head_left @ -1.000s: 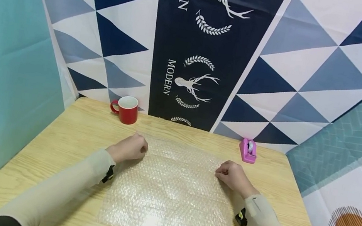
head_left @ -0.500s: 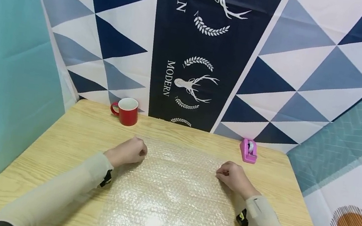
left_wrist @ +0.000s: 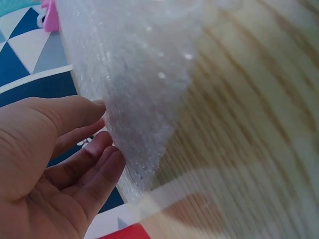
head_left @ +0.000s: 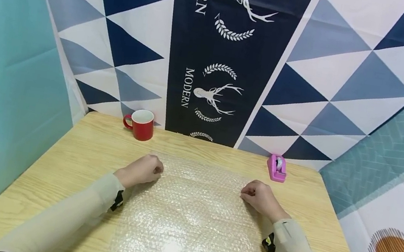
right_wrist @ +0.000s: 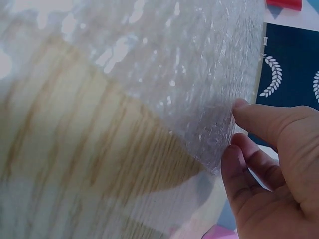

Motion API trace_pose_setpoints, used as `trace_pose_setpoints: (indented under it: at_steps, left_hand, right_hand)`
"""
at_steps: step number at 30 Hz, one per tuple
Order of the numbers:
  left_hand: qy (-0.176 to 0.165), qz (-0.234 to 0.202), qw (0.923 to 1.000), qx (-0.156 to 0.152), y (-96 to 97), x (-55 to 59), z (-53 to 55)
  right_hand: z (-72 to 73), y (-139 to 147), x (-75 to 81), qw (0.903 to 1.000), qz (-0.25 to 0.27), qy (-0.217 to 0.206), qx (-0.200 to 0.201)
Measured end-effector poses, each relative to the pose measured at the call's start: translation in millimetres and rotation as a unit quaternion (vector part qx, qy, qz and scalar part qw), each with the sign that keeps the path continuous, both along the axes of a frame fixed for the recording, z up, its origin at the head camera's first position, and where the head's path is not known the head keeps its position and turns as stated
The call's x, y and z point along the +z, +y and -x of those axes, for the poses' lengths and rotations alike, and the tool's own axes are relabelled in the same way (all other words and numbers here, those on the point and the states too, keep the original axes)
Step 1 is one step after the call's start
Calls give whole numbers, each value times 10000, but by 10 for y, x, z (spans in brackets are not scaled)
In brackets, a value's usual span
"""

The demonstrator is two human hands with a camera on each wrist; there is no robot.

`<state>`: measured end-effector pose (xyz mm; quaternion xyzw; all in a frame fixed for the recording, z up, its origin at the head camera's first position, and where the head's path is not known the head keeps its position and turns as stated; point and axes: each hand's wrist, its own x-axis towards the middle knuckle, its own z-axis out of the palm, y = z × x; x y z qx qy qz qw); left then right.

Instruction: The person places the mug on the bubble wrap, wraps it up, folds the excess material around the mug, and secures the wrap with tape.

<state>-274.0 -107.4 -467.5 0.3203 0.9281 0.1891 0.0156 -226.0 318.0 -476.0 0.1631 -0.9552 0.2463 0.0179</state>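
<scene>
A clear sheet of bubble wrap (head_left: 192,216) lies spread over the wooden table between my two hands. My left hand (head_left: 142,170) pinches its far left part with thumb and fingers. On the opposite side, my right hand (head_left: 262,198) pinches the far right part in the same way. In the left wrist view the thumb and curled fingers (left_wrist: 107,167) meet the edge of the wrap (left_wrist: 144,84). From the right wrist, the thumb and fingertips (right_wrist: 234,159) show at the edge too, near a corner.
A red mug (head_left: 143,127) with a white inside stands at the back left of the table (head_left: 79,160). At the back right sits a pink tape dispenser (head_left: 276,168). Patterned cloth (head_left: 212,58) hangs behind the table, and a teal panel (head_left: 11,62) borders its left.
My left hand has shifted slightly toward me, and the far left part of the bubble wrap came with it. The right hand stays nearly still.
</scene>
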Motion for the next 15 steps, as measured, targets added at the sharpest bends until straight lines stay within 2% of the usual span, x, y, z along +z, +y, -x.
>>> trace_pose_setpoints:
  at_steps: [7,15]
  left_hand:
    - [-112,-11,9999,80,-14,7,4]
    - [2,27,10000,-6,4,-15,5]
  right_hand:
    - [9,-37,21,9999,8,-109,-11]
    - [6,-23,23,9999,-31,-164,-19]
